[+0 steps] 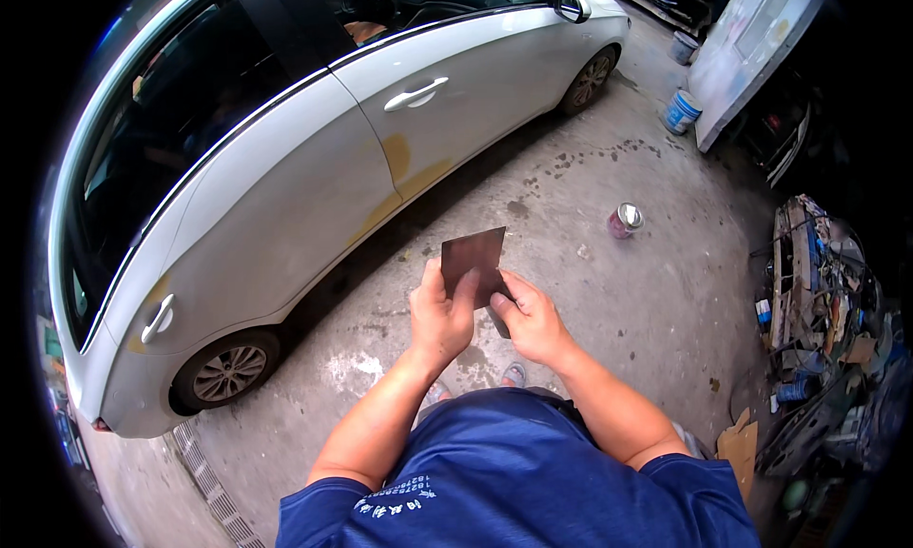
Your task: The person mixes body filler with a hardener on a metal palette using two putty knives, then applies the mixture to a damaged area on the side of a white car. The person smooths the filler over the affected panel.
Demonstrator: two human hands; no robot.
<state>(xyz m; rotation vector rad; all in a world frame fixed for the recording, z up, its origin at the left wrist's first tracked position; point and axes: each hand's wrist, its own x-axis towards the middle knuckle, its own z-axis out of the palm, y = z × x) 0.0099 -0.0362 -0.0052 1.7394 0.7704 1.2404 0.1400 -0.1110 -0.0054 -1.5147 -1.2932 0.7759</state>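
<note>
A white four-door car (pixel 314 158) with yellowish filler patches along its lower doors stands on the stained concrete floor (pixel 628 291). Just beside the car's flank, over the floor, a dark brown rectangular sheet of sandpaper (pixel 473 260) is held up flat. The left hand (pixel 441 317) grips its lower edge, thumb across the face. The right hand (pixel 529 320) pinches the lower right corner. Farther from the car lies a small open tin can (pixel 625 220).
</note>
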